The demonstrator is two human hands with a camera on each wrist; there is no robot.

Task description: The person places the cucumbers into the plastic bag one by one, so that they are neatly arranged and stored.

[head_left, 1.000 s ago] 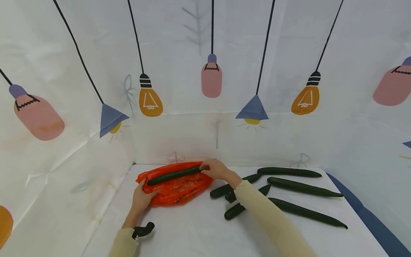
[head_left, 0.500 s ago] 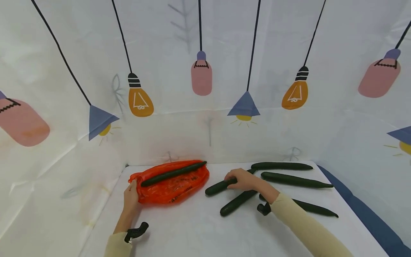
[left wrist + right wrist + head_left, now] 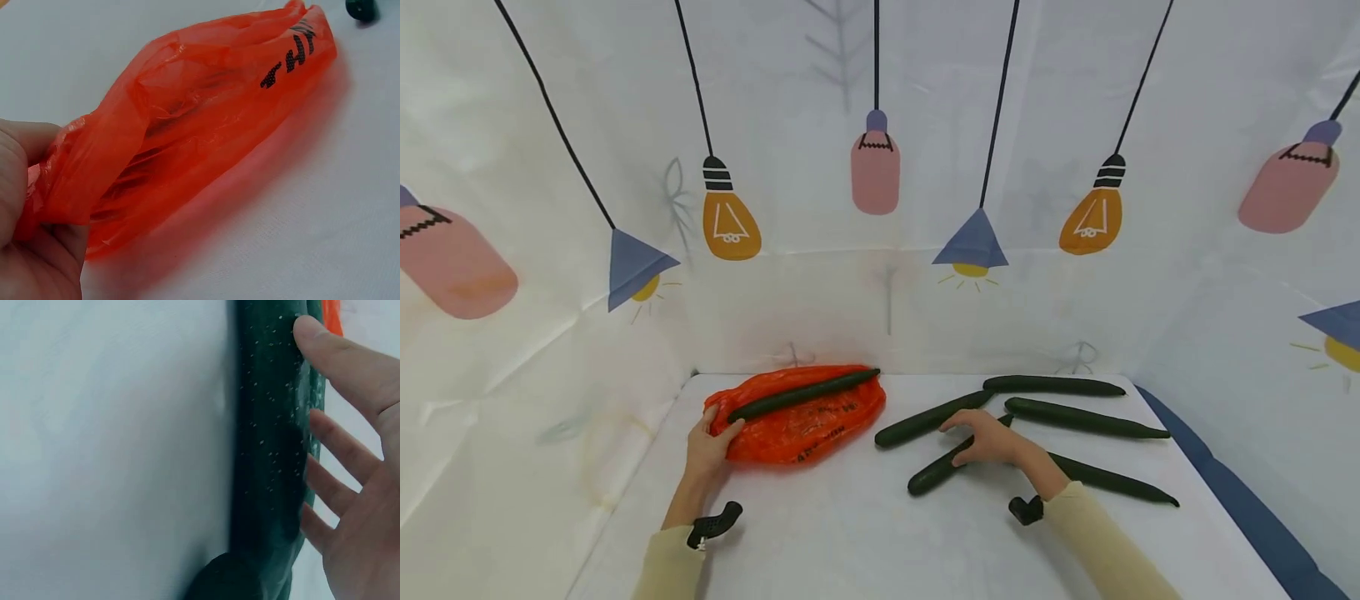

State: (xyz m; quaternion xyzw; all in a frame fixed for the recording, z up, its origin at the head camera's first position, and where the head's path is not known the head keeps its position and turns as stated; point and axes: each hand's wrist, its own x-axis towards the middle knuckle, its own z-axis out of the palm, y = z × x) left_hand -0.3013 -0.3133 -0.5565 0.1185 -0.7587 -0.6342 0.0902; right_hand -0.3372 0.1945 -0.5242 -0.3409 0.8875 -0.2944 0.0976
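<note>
Right hand (image 3: 992, 442) lies over a cucumber (image 3: 936, 473), fingers straight and spread, not curled round it; in the wrist view the fingertips (image 3: 312, 331) touch the dark green skin (image 3: 272, 437). That cucumber lies on the white table (image 3: 850, 533), pointing from approx 7 to 1 o'clock, its near end at 8 o'clock of the hand. Just beyond, at 11 o'clock of the hand, a second cucumber (image 3: 928, 417) lies at a similar slant. At 1–2 o'clock, two more (image 3: 1052, 385) (image 3: 1086, 418) lie nearly level, and one (image 3: 1112, 481) runs off at 4 o'clock behind the wrist.

Left hand (image 3: 707, 446) w/ thumb and fingers pinched on the end of the orange plastic bag (image 3: 801, 421); wrist view shows the crumpled film gathered in the grip (image 3: 56, 194), the bag (image 3: 206, 119) stretching away flat on the table. Another cucumber (image 3: 801, 394) rests on top of the bag, from 8 to 2 o'clock, its near tip right by the left thumb. Bag sits well apart from the right hand, approx 10 o'clock of it.
</note>
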